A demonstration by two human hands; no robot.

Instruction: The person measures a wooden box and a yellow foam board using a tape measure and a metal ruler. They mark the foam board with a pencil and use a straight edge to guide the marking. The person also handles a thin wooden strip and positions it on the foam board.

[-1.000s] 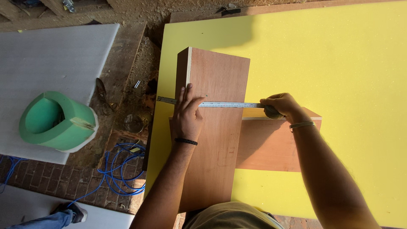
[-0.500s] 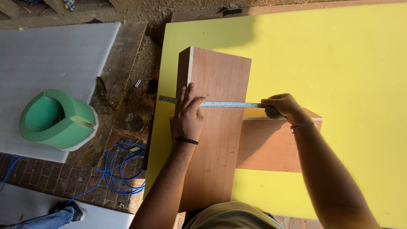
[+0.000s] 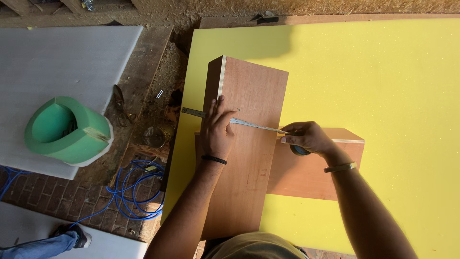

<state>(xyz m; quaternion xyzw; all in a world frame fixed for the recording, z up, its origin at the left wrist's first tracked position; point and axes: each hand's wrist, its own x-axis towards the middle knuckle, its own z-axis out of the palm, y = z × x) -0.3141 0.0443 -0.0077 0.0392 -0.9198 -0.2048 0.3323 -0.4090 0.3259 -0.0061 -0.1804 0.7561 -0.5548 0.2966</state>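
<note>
A long brown plywood board [image 3: 251,96] lies lengthwise over a second, crosswise plywood board [image 3: 316,175], both on a big yellow sheet [image 3: 383,76]. A metal tape measure blade [image 3: 254,125] stretches across the long board's width. My left hand [image 3: 216,130] lies flat on that board and presses the blade down near the left edge; its wrist wears a black band. My right hand [image 3: 306,137] grips the tape measure case [image 3: 300,150] at the board's right edge, a metal bangle on its wrist.
A rolled green foam piece [image 3: 67,132] rests on a white sheet [image 3: 57,62] at the left. A blue cable [image 3: 129,189] coils on the brick floor below it. Another person's shoe and jeans leg [image 3: 52,242] show at the bottom left. Sawdust and scraps litter the gap between sheets.
My right hand has shifted a little toward me along the board's right edge, so the tape now runs slightly slanted. The left hand has stayed in place.
</note>
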